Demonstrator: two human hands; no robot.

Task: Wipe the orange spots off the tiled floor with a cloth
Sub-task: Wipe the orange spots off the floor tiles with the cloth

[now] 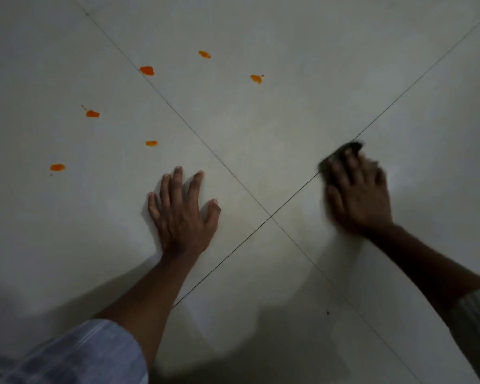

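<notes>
Under right hand point(356, 195) fingers: dark cloth point(347, 151), pressed flat; left hand point(182, 212) splayed, empty; orange spots point(147, 70) well left.

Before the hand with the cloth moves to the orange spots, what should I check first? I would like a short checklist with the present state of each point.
1. Cloth under right hand, pressed to the floor: ok, though blurred.
2. Left hand flat on the tiled floor as support: ok.
3. Spots remaining: not ok, six orange spots show, for example and.
4. Cloth on a spot now: not ok, it lies right of all of them.
5. Path to the nearest spot: ok, bare tile.
6. Cloth damp or clean: cannot tell.
</notes>
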